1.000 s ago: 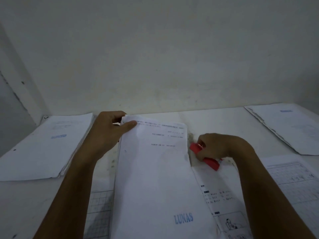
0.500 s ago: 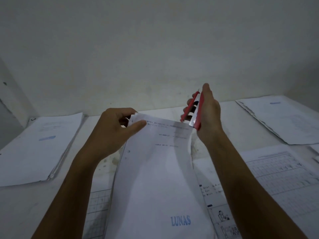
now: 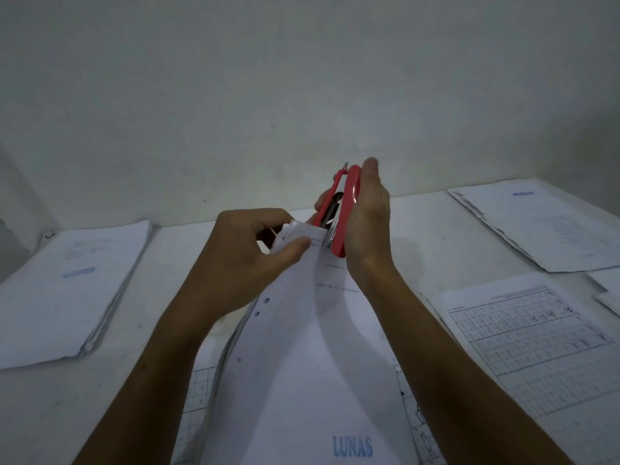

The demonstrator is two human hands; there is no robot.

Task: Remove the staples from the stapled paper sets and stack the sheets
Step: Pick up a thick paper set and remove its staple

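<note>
Centrally, a stapled paper set (image 3: 302, 347) stamped "LUNAS" rises from the worktop (image 3: 412, 223), its top corner lifted. Left hand (image 3: 241, 256) pinches that corner between thumb and curled fingers. Right hand (image 3: 365, 223) grips a red stapler (image 3: 345, 209), held upright, its lower end touching the corner. Paper stacks lie at far left (image 3: 67, 290) and far right (image 3: 543, 223); a gridded sheet (image 3: 536, 344) lies near right.

White stapled paper set stamped "LUNAS" (image 3: 302, 380) was held up at centre, far corner pinched by left hand (image 3: 241, 260). Red stapler (image 3: 339, 213) was gripped by right hand (image 3: 367, 226) just right of that corner. Paper stacks were laid far left (image 3: 63, 290) and far right (image 3: 543, 223) on the white table (image 3: 416, 236).
</note>
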